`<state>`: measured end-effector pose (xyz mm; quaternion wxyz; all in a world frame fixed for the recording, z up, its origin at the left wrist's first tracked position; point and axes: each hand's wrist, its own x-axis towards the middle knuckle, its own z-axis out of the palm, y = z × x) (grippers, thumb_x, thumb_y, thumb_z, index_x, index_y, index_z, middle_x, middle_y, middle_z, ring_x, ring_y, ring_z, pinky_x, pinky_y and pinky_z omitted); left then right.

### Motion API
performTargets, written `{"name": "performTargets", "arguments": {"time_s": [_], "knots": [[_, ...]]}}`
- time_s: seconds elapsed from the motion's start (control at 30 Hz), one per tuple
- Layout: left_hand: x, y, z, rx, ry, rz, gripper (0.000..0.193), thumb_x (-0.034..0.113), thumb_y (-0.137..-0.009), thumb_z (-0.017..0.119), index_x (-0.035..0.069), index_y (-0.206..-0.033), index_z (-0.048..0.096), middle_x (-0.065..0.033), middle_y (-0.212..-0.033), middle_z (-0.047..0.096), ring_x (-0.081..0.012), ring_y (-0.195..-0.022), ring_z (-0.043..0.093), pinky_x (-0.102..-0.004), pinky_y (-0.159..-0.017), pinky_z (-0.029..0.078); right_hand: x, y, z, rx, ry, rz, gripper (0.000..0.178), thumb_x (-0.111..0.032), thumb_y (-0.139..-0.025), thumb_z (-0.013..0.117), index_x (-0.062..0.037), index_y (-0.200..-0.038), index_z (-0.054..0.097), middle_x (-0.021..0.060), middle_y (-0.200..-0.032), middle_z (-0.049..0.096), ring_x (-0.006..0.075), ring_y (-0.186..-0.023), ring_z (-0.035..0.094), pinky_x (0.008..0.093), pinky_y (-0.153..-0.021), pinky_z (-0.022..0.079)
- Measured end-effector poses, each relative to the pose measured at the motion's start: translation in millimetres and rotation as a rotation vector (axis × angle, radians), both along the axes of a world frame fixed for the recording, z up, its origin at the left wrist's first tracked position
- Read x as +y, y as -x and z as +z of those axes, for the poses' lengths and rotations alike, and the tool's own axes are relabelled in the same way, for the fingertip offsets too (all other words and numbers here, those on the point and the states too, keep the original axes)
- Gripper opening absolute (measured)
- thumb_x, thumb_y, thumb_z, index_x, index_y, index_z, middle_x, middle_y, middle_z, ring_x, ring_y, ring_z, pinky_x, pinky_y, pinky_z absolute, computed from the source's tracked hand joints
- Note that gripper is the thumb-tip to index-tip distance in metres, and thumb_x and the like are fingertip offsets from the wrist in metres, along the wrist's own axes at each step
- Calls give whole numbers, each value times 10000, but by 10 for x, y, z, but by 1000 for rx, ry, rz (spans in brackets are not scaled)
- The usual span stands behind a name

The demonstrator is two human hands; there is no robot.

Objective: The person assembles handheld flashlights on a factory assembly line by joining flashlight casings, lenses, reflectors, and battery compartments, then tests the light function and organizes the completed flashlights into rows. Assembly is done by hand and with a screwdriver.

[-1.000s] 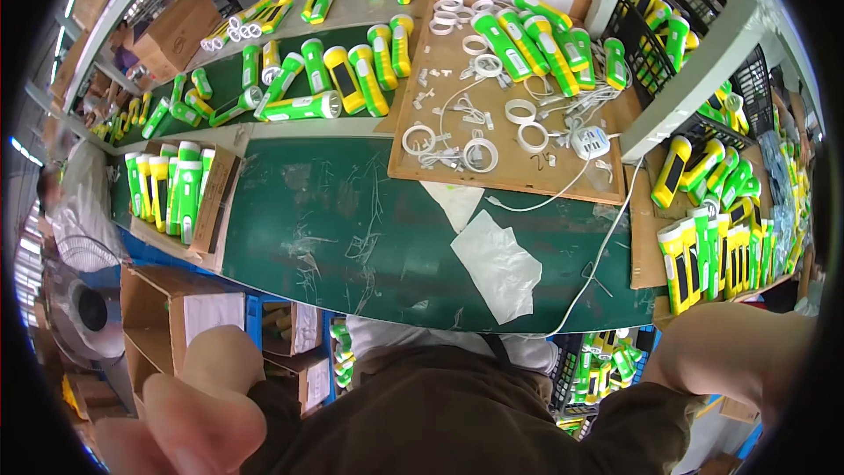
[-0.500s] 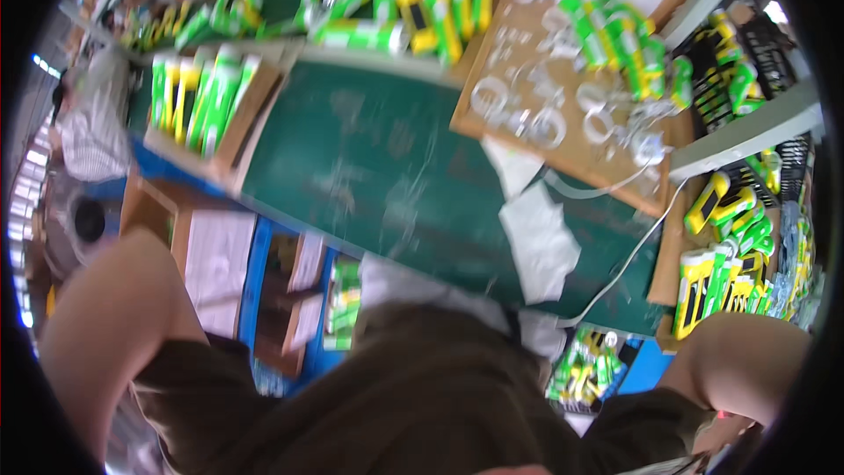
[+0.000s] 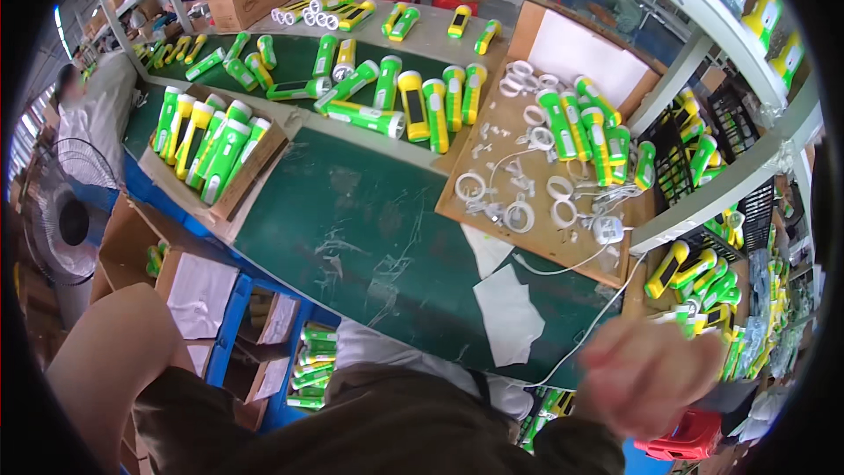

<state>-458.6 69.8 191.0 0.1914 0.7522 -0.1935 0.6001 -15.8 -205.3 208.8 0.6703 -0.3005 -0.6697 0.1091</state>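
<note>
My right hand (image 3: 649, 376) is raised at the lower right, over the right end of the green workbench (image 3: 352, 211). Motion blur smears its fingers, and nothing held can be made out. Closest to it are a white cable (image 3: 591, 334) and a pile of green-and-yellow flashlights (image 3: 699, 277). Of my left arm (image 3: 123, 365) only the bent part shows at the lower left; the hand is out of view. A torn white paper sheet (image 3: 508, 317) lies on the bench in front of me.
A cardboard tray (image 3: 536, 242) at the right holds white rings, small clear parts and flashlights. An open box (image 3: 251, 171) of upright flashlights stands left. More flashlights (image 3: 387, 84) line the back. A metal post (image 3: 703, 202), a fan (image 3: 70, 220), a red object (image 3: 686, 436) and another person (image 3: 95, 114) border the space.
My right hand has come up into view at the lower right, where only the bent arm showed before. The view has tilted, revealing more of the back of the bench.
</note>
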Motion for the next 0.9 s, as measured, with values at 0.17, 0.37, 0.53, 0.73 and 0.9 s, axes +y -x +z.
{"name": "performTargets", "arguments": {"time_s": [0.17, 0.37, 0.53, 0.73, 0.9], "knots": [[358, -695, -45, 92, 49, 0, 263, 188, -959, 416, 44, -1089, 594, -102, -1056, 624, -204, -978, 587, -324, -943, 419, -169, 27, -774, -92, -50, -18, 79, -41, -971, 436, -61, -980, 361, 100, -852, 605, 366, -937, 604, 614, -956, 420], [788, -3526, 589, 201, 125, 47, 235, 99, -950, 441, 23, -1111, 595, -118, -1067, 624, -214, -977, 598, -306, -952, 433, 80, 62, -626, 413, 495, 372, 190, 107, -841, 427, -73, -900, 407, 242, -1270, 476, 377, -1308, 336, 519, -1111, 244], [1052, -4327, -333, 988, 292, 744, 462, 435, -886, 581, 82, -1184, 577, -149, -1231, 570, -314, -1035, 613, -437, -880, 477, 593, 152, -1407, 143, 658, 97, 215, 123, -835, 501, -53, -861, 381, 205, -1287, 579, 366, -1308, 460, 378, -1017, 397], [1825, -4579, -1971, 1199, -178, 987, 813, 523, -832, 627, 148, -1472, 295, -136, -1439, 404, -318, -1297, 448, -550, -1065, 357, 822, 162, -2401, -695, 376, 59, 404, -50, -581, 761, -52, -868, 477, 141, -1290, 553, 315, -1219, 512, 432, -1053, 393], [2231, -4392, -2101, 1117, -350, 828, 712, 533, -856, 598, 98, -1373, 373, -133, -1331, 500, -309, -1240, 485, -521, -1079, 342, 841, 166, -2442, -678, 385, 122, 544, -67, -504, 782, -31, -973, 509, 126, -1240, 560, 300, -1189, 514, 411, -1070, 377]]}}
